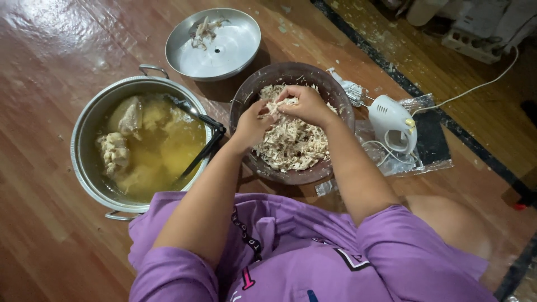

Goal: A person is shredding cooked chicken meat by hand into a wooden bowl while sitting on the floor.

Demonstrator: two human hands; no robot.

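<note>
**Floor items, largest first**

Wooden floor (45, 223): bears everything listed.
Pot (78, 145), metal, two handles: holds yellow broth with chicken pieces (114, 151); black tongs (204, 142) lean on its right rim.
Bowl (335, 95), brown, right of the pot: holds shredded chicken (291, 145).
Lid (224, 50), metal, upturned behind the bowl: a few scraps on it.
Hand mixer (391, 120), white, on a plastic sheet just right of the bowl.
Right hand (305, 105) and left hand (253, 123): close together over the bowl, fingers pinched on one piece of meat (278, 105) between them.
</note>
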